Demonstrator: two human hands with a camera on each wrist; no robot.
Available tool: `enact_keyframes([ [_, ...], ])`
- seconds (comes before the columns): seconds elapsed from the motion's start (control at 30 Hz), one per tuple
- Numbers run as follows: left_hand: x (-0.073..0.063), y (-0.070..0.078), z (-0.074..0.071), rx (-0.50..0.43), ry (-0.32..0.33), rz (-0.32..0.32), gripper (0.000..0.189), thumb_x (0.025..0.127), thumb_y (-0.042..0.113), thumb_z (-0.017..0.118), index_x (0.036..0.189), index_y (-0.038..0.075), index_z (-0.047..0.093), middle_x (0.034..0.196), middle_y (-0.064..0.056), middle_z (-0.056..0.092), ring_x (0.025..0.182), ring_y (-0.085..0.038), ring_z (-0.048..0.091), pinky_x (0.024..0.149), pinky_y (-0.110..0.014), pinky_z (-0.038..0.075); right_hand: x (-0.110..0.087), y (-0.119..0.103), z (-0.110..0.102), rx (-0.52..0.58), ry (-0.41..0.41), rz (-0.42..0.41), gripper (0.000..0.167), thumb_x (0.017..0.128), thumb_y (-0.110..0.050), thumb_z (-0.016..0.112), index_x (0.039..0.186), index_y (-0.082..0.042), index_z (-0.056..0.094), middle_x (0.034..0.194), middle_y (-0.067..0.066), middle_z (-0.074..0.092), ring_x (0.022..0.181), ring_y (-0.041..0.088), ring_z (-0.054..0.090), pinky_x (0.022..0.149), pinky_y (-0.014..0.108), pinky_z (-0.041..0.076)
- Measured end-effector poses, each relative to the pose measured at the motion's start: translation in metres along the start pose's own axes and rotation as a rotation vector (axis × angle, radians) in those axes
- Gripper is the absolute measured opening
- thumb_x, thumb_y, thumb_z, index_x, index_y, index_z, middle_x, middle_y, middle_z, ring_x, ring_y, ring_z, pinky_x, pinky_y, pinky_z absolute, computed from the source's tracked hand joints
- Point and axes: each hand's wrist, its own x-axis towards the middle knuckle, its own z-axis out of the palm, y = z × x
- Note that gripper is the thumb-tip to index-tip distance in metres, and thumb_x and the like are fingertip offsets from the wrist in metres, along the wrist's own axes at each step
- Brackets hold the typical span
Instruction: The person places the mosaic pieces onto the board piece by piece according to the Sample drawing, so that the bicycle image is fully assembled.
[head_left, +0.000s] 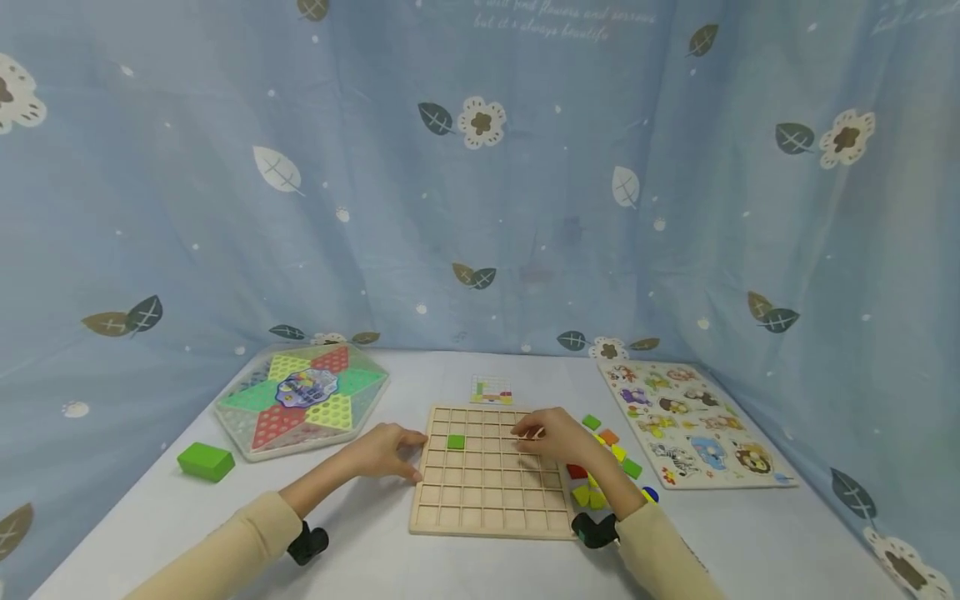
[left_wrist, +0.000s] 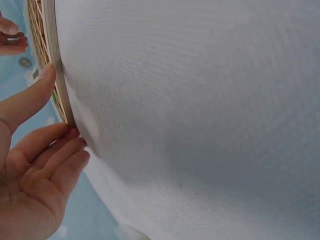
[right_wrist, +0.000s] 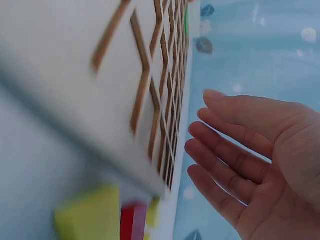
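Observation:
A square wooden grid board (head_left: pixel 480 521) lies on the table with one green square tile (head_left: pixel 456 442) in a cell near its upper left. My left hand (head_left: pixel 386 452) is at the board's left side. In the left wrist view, the thumb and fingertips of that hand (left_wrist: pixel 42 170) touch the board's edge (left_wrist: pixel 60 85), spread apart along it. Over the right part of the grid hovers my right hand (head_left: pixel 555 435). The right wrist view shows this hand (right_wrist: pixel 250 155) with loosely bent fingers and nothing between them.
Right of the board, partly behind my right forearm, lie several coloured pieces, including a green one (head_left: pixel 632 468). A small pattern card (head_left: pixel 491 385) sits behind the board. An animal puzzle board (head_left: pixel 720 479), a star-patterned game board (head_left: pixel 258 450) and a green block (head_left: pixel 205 462) flank it.

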Motion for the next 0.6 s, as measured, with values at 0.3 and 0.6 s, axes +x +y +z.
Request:
enact_keyframes([
  [0.3, -0.002, 0.001, -0.003, 0.011, 0.000, -0.006, 0.066, 0.073, 0.027, 0.085, 0.125, -0.005, 0.061, 0.126, -0.021, 0.060, 0.118, -0.042, 0.054, 0.096, -0.052, 0.044, -0.022, 0.022, -0.026, -0.038, 0.073, 0.054, 0.025, 0.090, -0.012, 0.069, 0.111, 0.000, 0.069, 0.107, 0.013, 0.068, 0.093, 0.027, 0.062, 0.083, 0.041, 0.052],
  [0.6, -0.003, 0.002, -0.003, 0.013, 0.007, 0.018, 0.066, 0.073, 0.032, 0.084, 0.124, -0.005, 0.062, 0.124, -0.019, 0.062, 0.115, -0.041, 0.057, 0.094, -0.050, 0.046, -0.040, 0.045, -0.047, -0.047, 0.172, 0.183, 0.026, 0.089, -0.008, 0.068, 0.113, 0.003, 0.067, 0.108, 0.019, 0.067, 0.095, 0.032, 0.062, 0.080, 0.044, 0.053],
])
